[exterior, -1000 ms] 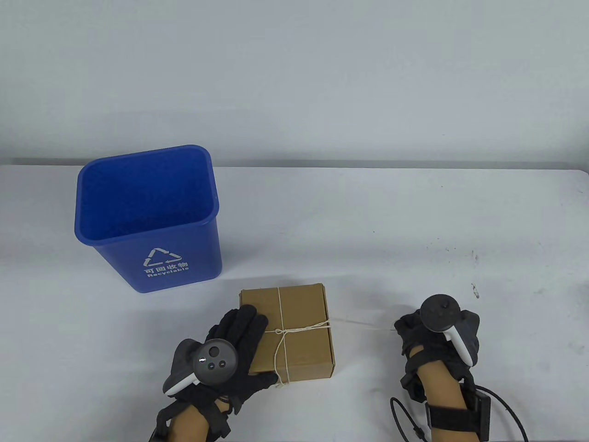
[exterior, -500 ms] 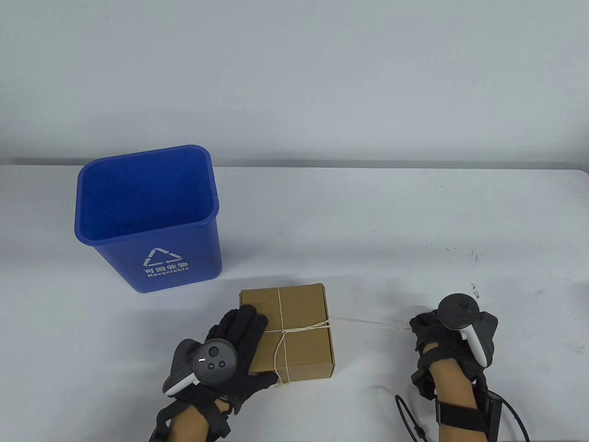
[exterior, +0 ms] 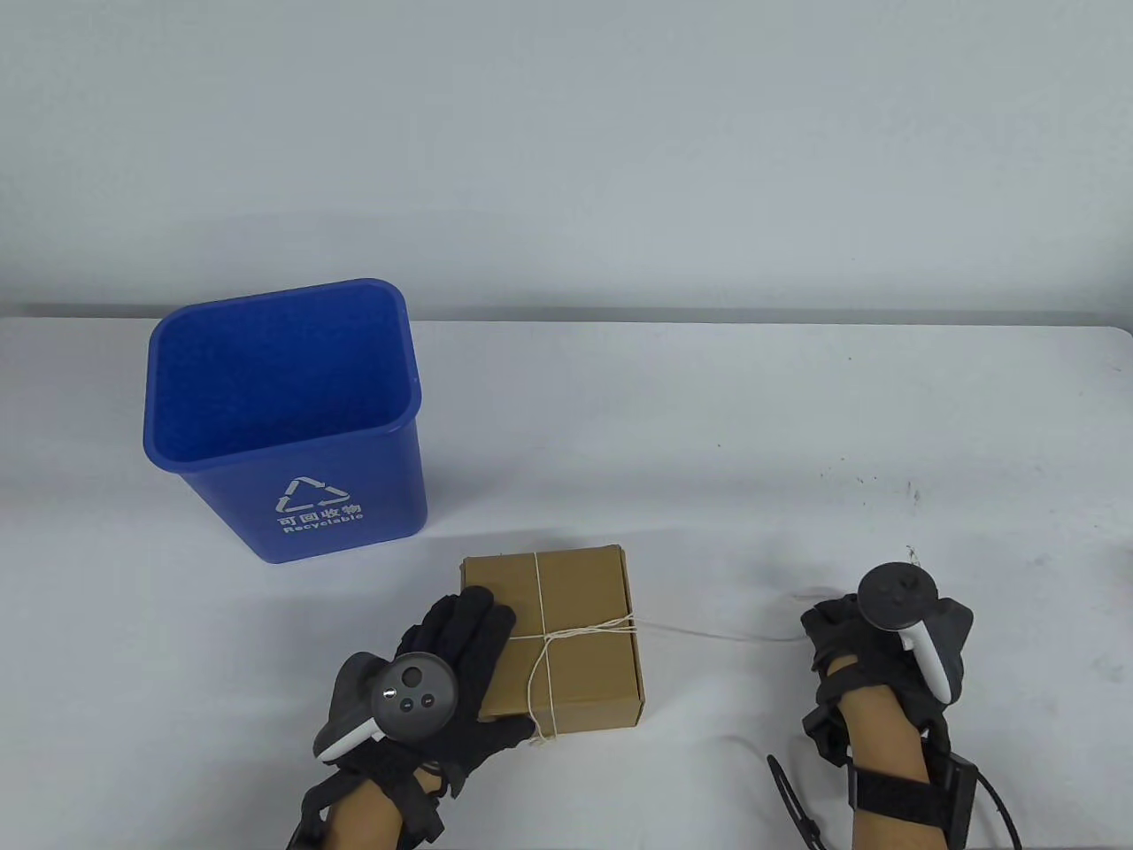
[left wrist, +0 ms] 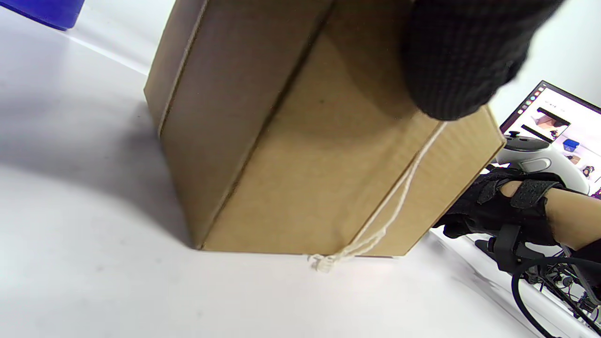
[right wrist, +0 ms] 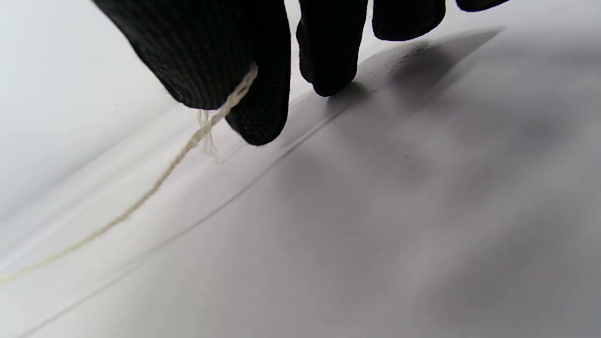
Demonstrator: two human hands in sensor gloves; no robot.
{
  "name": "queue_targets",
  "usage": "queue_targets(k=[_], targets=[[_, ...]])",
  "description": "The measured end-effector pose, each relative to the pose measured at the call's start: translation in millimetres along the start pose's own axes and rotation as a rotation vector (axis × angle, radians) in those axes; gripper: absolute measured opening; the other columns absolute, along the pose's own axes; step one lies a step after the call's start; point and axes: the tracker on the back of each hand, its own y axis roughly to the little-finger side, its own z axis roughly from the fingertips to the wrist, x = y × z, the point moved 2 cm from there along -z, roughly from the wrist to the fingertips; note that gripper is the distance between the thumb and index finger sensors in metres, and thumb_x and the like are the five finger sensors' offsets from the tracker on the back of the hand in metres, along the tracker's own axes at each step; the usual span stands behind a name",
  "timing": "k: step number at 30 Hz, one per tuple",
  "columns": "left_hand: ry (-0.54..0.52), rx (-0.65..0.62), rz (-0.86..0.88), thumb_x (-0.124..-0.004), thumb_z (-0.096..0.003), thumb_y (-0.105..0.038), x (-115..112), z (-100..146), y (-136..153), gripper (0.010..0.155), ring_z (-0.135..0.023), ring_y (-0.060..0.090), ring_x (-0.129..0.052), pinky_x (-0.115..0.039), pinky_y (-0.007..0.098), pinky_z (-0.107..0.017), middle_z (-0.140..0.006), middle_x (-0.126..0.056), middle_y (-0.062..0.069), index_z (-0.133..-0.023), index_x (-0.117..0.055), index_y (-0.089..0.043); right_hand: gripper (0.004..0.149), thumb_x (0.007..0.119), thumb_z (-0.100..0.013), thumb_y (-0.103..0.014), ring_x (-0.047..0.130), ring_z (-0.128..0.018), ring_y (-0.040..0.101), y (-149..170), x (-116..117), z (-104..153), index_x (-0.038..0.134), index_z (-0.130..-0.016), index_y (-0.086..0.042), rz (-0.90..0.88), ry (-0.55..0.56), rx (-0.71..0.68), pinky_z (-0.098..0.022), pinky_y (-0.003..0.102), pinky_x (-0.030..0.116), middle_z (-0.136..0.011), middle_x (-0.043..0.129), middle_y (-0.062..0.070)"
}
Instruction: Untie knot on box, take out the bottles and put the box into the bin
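The left hand [exterior: 443, 651] lies flat with straight fingers on the box [exterior: 575, 620], near the bin [exterior: 292, 496], while the right hand [exterior: 863, 633] pinches the string [right wrist: 225, 105] end, well right of the box.

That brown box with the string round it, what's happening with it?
A person in black sensor gloves is undoing the string tied around a closed cardboard box. The left hand lies flat on the box top, steadying it, while the right hand pinches the string's free end out to the side, where it trails slack over the table. The string is wrapped crosswise around the box. A blue recycling bin stands behind the box, nothing visible inside it.
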Motion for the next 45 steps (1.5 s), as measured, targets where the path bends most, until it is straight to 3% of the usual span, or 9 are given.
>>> queue_targets(k=[5,8,20,24,28,32,39,45], targets=[[0.003,0.0,0.001,-0.08,-0.0457,-0.063,0,0,0,0.105,-0.109,0.056,-0.01,-0.022,0.079,-0.073,-0.115,0.006,0.004,-0.114,-0.008,-0.028,0.055,0.076,-0.049,-0.036,0.041,-0.095,0.059,-8,-8,8,0.068,-0.096,-0.009,-0.056,0.002,-0.067,-0.062,0.072,0.038,-0.104,0.056,0.019],[0.003,0.0,0.002,-0.08,-0.0456,-0.063,0,0,0,0.105,-0.109,0.056,-0.01,-0.022,0.079,-0.073,-0.115,0.006,0.004,-0.114,-0.008,-0.028,0.068,0.078,-0.048,-0.041,0.036,-0.096,0.059,-16,-10,14,0.056,-0.103,-0.008,-0.079,-0.064,-0.163,-0.062,0.073,0.036,-0.108,0.046,0.02],[0.005,0.001,0.001,-0.08,-0.0458,-0.063,0,0,0,0.105,-0.109,0.056,-0.01,-0.022,0.079,-0.073,-0.115,0.006,0.004,-0.114,-0.007,-0.028,0.1,0.086,-0.044,-0.048,0.013,-0.097,0.06,-50,5,36,0.019,-0.107,-0.009,0.062,-0.334,-0.411,-0.063,0.075,0.023,-0.11,0.008,0.019],[0.008,0.002,0.003,-0.08,-0.0458,-0.063,0,0,0,0.105,-0.109,0.056,-0.01,-0.022,0.079,-0.073,-0.115,0.006,0.004,-0.114,-0.008,-0.028,0.101,0.087,-0.044,-0.048,0.013,-0.097,0.061,-65,20,44,0.016,-0.107,-0.01,0.104,-0.407,-0.483,-0.063,0.075,0.023,-0.11,0.006,0.019],[0.009,0.003,-0.002,-0.08,-0.0459,-0.062,0,0,0,0.105,-0.109,0.056,-0.01,-0.022,0.079,-0.073,-0.115,0.006,0.004,-0.113,-0.008,-0.028,0.1,0.085,-0.044,-0.049,0.016,-0.097,0.06,-90,36,56,0.017,-0.107,-0.01,0.097,-0.398,-0.612,-0.063,0.075,0.024,-0.11,0.01,0.019],[0.013,0.005,-0.001,-0.08,-0.0458,-0.063,0,-1,0,0.105,-0.109,0.056,-0.01,-0.022,0.079,-0.073,-0.115,0.006,0.004,-0.114,-0.008,-0.027,0.095,0.079,-0.047,-0.051,0.02,-0.097,0.06,-112,44,70,0.017,-0.106,-0.01,0.051,-0.338,-0.743,-0.063,0.075,0.027,-0.111,0.013,0.019],[0.02,0.006,0.002,-0.081,-0.0458,-0.062,0,-2,0,0.105,-0.109,0.056,-0.01,-0.022,0.079,-0.073,-0.115,0.006,0.004,-0.114,-0.008,-0.028,0.086,0.078,-0.047,-0.049,0.03,-0.098,0.06,-133,41,85,0.032,-0.107,-0.01,-0.112,-0.208,-0.911,-0.063,0.074,0.033,-0.112,0.027,0.018],[0.025,0.005,0.003,-0.081,-0.0458,-0.062,0,-3,0,0.105,-0.109,0.056,-0.01,-0.022,0.079,-0.073,-0.115,0.006,0.004,-0.114,-0.008,-0.028,0.078,0.075,-0.048,-0.05,0.034,-0.098,0.059,-150,54,88,0.041,-0.106,-0.01,-0.164,-0.179,-0.999,-0.063,0.074,0.035,-0.112,0.032,0.017]])
